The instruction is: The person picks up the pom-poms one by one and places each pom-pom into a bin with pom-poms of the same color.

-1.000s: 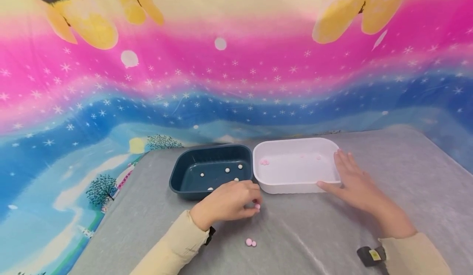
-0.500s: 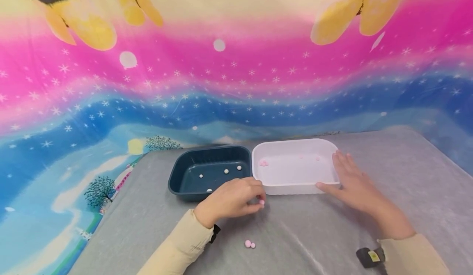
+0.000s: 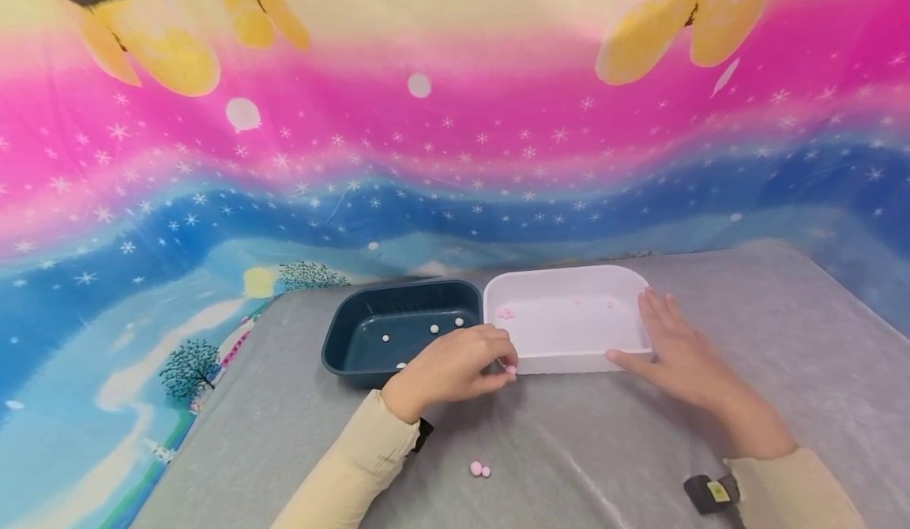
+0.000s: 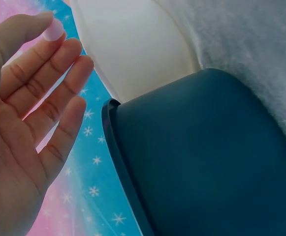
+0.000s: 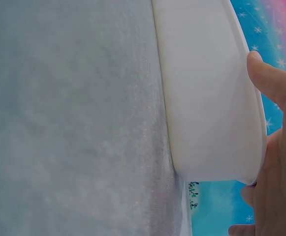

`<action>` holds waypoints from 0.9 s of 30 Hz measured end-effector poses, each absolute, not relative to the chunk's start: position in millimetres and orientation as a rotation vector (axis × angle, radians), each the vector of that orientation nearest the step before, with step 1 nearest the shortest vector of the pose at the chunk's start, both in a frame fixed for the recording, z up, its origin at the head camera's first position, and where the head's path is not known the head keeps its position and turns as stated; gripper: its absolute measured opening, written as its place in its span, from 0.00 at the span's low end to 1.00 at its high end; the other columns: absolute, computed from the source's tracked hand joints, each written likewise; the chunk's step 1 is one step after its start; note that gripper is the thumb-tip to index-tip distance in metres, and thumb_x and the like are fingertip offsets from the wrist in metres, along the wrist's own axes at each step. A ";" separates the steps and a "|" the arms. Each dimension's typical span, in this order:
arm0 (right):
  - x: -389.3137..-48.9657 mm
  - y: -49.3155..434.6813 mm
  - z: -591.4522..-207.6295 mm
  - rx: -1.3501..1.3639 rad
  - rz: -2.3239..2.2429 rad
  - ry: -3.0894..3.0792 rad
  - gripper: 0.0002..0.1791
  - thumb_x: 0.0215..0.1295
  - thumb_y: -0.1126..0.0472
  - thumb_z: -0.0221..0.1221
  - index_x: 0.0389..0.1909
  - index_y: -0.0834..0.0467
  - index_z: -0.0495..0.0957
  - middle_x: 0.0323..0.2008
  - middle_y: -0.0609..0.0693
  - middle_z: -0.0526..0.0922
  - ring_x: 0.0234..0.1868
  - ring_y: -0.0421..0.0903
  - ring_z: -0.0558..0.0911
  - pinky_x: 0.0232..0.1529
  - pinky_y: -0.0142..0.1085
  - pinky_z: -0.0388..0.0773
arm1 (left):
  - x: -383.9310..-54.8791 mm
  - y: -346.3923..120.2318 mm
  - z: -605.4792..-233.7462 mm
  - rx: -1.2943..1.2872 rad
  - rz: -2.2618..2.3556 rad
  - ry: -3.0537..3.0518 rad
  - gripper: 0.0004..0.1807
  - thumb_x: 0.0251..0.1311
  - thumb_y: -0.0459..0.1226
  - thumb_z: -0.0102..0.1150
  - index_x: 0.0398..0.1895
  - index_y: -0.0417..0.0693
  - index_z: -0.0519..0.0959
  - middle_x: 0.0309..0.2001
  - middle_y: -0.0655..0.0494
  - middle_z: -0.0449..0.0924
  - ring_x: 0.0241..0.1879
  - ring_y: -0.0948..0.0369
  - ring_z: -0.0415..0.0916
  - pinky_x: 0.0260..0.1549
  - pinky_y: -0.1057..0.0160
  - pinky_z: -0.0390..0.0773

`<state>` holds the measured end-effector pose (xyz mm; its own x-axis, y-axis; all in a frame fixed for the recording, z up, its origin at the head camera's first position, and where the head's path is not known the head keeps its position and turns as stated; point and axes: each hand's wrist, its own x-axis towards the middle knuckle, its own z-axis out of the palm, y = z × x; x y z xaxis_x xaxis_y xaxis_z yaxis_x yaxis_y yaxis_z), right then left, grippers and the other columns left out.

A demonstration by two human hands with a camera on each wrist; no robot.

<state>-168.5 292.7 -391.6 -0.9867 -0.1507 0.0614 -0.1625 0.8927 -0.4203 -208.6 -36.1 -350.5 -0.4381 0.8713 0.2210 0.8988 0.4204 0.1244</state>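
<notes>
In the head view, my left hand (image 3: 451, 367) is at the near left corner of the white bin (image 3: 569, 364). Between thumb and index finger it pinches a small pink ball (image 4: 53, 30), clear in the left wrist view; the other fingers are spread. My right hand (image 3: 686, 355) rests at the white bin's right end, thumb on the near rim and straight fingers along the side. Several pink balls (image 3: 506, 313) lie inside that bin. Beside it stands a dark teal bin (image 3: 329, 347) holding several white balls (image 3: 434, 329), partly hidden by my left hand.
Two more pink balls (image 3: 476, 469) lie on the grey cloth (image 3: 583, 450) near the front, touching or nearly so. A colourful printed backdrop (image 3: 455, 158) hangs behind the bins.
My left hand has moved right and away from me, carrying the pink ball from the cloth's front toward the white bin's near corner. The right hand has stayed in place.
</notes>
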 end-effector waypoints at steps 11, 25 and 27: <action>-168.0 291.6 -390.9 0.242 0.670 -3.036 0.60 0.67 0.31 0.53 0.77 0.70 0.35 0.78 0.69 0.34 0.77 0.71 0.34 0.61 0.79 0.45 | -220.7 -25.2 -343.2 -1.583 -0.411 -2.557 0.05 0.67 0.39 0.61 0.40 0.50 0.84 0.38 0.58 0.83 0.37 0.64 0.79 0.41 0.71 0.77; -168.6 291.1 -389.6 0.251 0.675 -3.023 0.59 0.67 0.32 0.52 0.77 0.69 0.34 0.78 0.67 0.32 0.77 0.70 0.32 0.61 0.79 0.44 | -234.5 -17.4 -339.8 -1.522 -0.361 -2.585 0.07 0.67 0.41 0.61 0.42 0.51 0.85 0.40 0.59 0.84 0.39 0.63 0.79 0.44 0.67 0.79; -168.4 291.0 -389.4 0.254 0.676 -3.024 0.60 0.67 0.31 0.52 0.77 0.69 0.35 0.78 0.67 0.33 0.77 0.70 0.33 0.62 0.79 0.44 | -236.5 -17.3 -339.9 -1.505 -0.350 -2.585 0.08 0.67 0.42 0.61 0.42 0.51 0.85 0.40 0.60 0.84 0.39 0.64 0.79 0.44 0.67 0.79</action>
<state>-168.4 291.0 -389.4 -0.9861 -0.1520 0.0668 -0.1660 0.8920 -0.4204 -236.5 -17.3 -339.9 -0.4941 0.8393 0.2267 0.8694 0.4755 0.1343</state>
